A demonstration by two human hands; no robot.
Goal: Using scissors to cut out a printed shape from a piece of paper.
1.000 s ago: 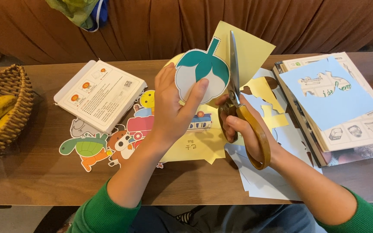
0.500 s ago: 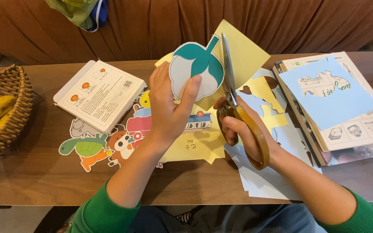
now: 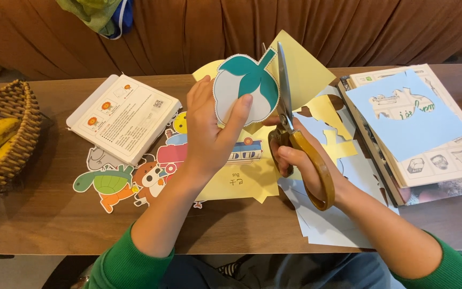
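Note:
My left hand (image 3: pixel 212 134) holds up a paper cutout of a white vegetable with teal leaves (image 3: pixel 246 85), still joined to a yellow sheet (image 3: pixel 303 72) behind it. My right hand (image 3: pixel 308 166) grips brown-handled scissors (image 3: pixel 295 139), fingers through the loops. The blades point up along the cutout's right edge, beside the teal stem. Both arms wear green sleeves.
Animal and vehicle cutouts (image 3: pixel 118 182) and yellow scraps (image 3: pixel 241 182) lie on the wooden table (image 3: pixel 44 219). A white booklet (image 3: pixel 124 118) lies at the left, a wicker basket with bananas (image 3: pixel 6 139) at the far left. A book stack under a cut blue sheet (image 3: pixel 407 118) sits right.
The left hand has turned and shifted the cutout slightly, and the scissors have moved further up along its right edge by the stem.

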